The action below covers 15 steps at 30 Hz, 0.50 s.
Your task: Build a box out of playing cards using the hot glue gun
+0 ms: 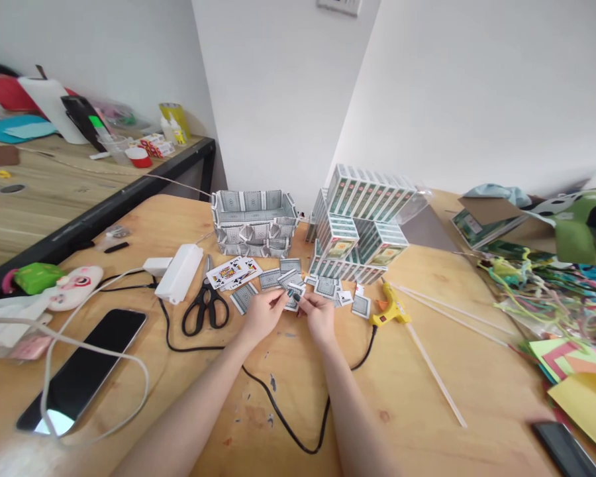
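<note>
My left hand point(265, 314) and my right hand point(319, 318) meet over the middle of the table, their fingers pinched on a small playing card point(293, 301) between them. Around them lie several grey-backed cards point(361, 305), and face-up cards point(227, 272) sit to the left. Behind my hands stands a box-like structure made of grey-backed cards point(255, 225). To its right, green-and-white card boxes point(370, 192) are stacked. A yellow glue gun point(391, 308) rests right of my right hand. Black scissors point(205, 306) lie left of my left hand.
A white power block point(179, 273) and a phone point(87, 368) with white cable lie at left. The black cord point(298, 442) loops under my forearms. Clear glue sticks point(437, 374) lie at right, beside coloured craft materials point(576, 361) and a second phone point(571, 450).
</note>
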Available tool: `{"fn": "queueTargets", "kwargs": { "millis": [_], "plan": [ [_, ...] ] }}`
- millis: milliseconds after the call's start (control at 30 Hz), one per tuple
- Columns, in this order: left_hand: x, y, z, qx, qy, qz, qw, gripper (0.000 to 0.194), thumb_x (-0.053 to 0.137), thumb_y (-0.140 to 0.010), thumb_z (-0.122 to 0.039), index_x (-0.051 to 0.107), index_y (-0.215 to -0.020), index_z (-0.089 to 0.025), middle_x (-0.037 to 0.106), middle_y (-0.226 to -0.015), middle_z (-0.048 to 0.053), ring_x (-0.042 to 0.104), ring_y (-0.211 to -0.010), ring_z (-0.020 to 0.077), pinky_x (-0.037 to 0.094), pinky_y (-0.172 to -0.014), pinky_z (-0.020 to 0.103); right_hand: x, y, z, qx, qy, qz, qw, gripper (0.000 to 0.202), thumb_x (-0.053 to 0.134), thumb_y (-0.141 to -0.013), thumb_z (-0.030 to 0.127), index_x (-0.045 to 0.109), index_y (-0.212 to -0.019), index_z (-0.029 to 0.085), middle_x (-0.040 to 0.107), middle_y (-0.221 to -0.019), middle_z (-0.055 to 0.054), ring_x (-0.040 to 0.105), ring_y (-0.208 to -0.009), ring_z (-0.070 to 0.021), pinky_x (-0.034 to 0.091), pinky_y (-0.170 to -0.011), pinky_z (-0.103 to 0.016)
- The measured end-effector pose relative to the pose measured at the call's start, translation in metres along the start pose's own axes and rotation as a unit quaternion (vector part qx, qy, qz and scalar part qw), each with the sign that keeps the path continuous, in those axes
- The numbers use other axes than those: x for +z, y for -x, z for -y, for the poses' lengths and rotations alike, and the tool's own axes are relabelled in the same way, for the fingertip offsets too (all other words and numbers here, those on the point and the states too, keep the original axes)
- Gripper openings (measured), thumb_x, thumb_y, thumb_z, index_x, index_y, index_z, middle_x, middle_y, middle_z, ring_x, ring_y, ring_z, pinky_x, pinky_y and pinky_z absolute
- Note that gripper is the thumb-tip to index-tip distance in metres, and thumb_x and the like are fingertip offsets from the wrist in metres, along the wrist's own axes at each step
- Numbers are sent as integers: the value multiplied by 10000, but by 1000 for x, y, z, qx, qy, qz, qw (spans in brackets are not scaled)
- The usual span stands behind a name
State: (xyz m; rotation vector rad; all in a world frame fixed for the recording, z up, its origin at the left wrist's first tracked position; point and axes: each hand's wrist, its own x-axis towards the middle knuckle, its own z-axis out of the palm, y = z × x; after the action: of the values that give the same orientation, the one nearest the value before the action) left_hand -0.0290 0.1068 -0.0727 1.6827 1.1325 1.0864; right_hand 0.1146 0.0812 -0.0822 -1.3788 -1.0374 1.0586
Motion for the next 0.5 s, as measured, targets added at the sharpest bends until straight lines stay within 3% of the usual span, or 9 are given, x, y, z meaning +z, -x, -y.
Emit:
{"fn": "queueTargets", "kwargs": {
  "millis": [500],
  "plan": [
    [0,-3,8,25,-19,20,999,369,520,-863,-368,582,-563,-161,580,-606,25,526,-611,153,409,-593,251,0,0,-1,7,12,10,1000,309,611,-712,396,546,-486,196,521,-446,22,456,-451,-123,351,-498,-252]
  ]
}}
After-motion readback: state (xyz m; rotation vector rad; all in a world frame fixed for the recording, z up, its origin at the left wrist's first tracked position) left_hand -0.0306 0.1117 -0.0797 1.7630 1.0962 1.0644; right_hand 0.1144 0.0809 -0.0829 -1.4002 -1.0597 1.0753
